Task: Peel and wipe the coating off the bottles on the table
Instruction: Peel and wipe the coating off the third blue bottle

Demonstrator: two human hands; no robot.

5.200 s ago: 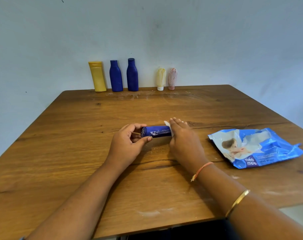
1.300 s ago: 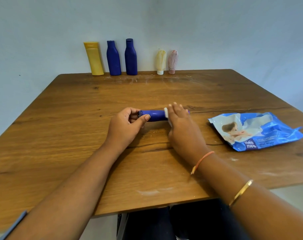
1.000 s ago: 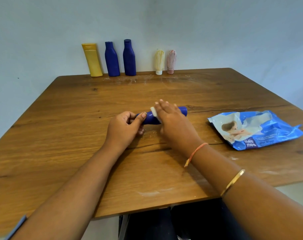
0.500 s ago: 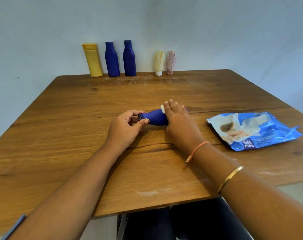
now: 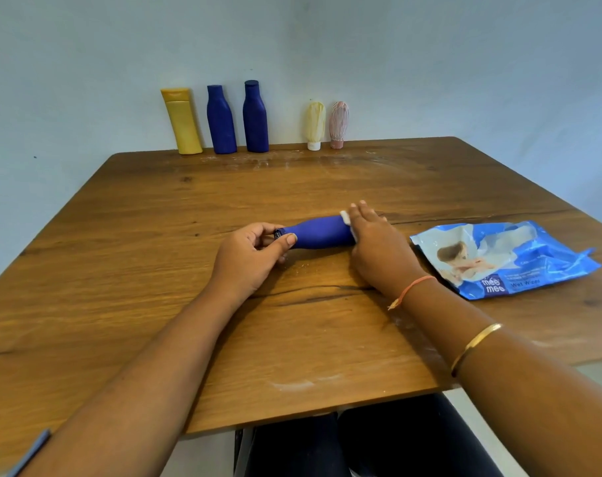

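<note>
My left hand point(image 5: 247, 259) pinched the cap end of the blue bottle point(image 5: 318, 232), thumb on the near side and the curled fingers point(image 5: 258, 232) on the far side, closed snugly round the neck. The bottle lay on its side near the middle of the table point(image 5: 137, 277), cap pointing to my left and base to my right. My right hand point(image 5: 378, 249) lay over the base end, its fingers point(image 5: 359, 210) almost straight and reaching away from me, pressing a white wipe point(image 5: 346, 217) against the bottle; only a small corner of the wipe showed beside my fingers, and I cannot tell how much of it lay under my palm. An orange thread point(image 5: 411, 289) circled my right wrist and a gold bangle point(image 5: 475, 342) sat further up the forearm. Just to the right of that hand, apart from it, a blue pack of wet wipes point(image 5: 506, 258) lay flat on the table. At the far edge, against the wall point(image 5: 430, 63), five more containers stood upright in a row: a yellow bottle point(image 5: 182, 122), two dark blue bottles point(image 5: 221, 120) side by side, then, a little apart, a pale yellow tube point(image 5: 316, 125) and a pink tube point(image 5: 338, 123) standing on their caps. Faint white smears point(image 5: 292, 385) marked the wood near the front edge.
</note>
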